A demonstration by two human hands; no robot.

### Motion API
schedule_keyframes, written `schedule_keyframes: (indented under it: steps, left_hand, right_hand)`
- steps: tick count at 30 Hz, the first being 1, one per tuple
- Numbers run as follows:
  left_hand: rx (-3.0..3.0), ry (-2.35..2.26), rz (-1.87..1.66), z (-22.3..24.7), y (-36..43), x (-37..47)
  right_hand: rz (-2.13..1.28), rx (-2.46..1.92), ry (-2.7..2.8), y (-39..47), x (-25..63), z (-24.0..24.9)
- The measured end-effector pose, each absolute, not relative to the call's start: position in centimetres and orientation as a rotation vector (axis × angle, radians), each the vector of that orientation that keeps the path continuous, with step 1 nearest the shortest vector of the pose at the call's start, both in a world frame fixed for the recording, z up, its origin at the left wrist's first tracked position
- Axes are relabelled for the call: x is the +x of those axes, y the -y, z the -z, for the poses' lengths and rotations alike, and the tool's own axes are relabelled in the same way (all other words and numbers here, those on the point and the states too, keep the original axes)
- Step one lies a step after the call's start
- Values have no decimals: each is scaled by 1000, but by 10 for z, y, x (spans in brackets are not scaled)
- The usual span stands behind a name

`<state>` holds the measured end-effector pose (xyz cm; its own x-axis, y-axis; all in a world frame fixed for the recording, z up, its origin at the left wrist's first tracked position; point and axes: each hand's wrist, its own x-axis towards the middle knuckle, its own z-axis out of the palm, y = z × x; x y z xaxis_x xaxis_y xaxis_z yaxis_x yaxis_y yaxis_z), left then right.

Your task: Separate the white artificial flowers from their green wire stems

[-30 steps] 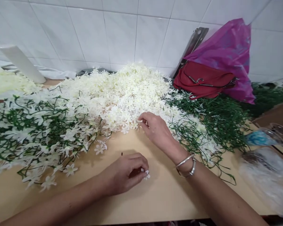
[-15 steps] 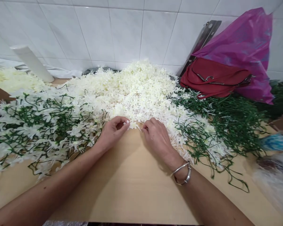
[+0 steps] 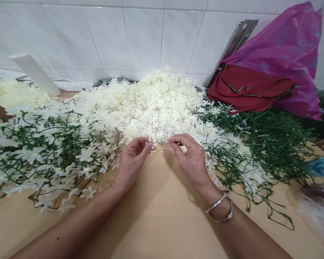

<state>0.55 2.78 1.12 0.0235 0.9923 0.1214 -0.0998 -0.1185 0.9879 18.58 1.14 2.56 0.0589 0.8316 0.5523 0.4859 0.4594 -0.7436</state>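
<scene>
Between the thumb and fingertips of my left hand (image 3: 133,158) is a small white artificial flower (image 3: 152,144). My right hand (image 3: 190,154), a little to the right, is closed in a pinch; what it holds, if anything, is too small to make out. Behind both hands lies a big heap of loose white artificial flowers (image 3: 156,104). Thin pale strands (image 3: 162,149) are scattered on the table (image 3: 151,216) between the hands.
White flowers on green stems (image 3: 56,144) spread over the left side. Bare green stems (image 3: 275,136) pile up at the right, below a red handbag (image 3: 253,88) and a purple plastic bag (image 3: 286,46). A white roll (image 3: 37,75) leans at the back left, near the tiled wall.
Both hands have come up and back slightly from the heap, the right one shifting rightward. The flower in my left fingers now shows more clearly. The view has shifted slightly.
</scene>
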Motion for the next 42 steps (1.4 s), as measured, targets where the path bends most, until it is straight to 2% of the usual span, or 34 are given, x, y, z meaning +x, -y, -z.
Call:
schedule_keyframes:
  steps: [12,27,42]
  left_hand:
    - [1202,-995,-1218,-18,-20,8]
    - [989,-887,-1086,-11,-16,9]
    - [1071,-922,-1209,-14,-13,15]
  right_hand:
    - [-653,-1213,1364,1,155,-24]
    - [-372,-1319,1417,1,145,-11]
    - [-561,-1250,1235,0,145,-12]
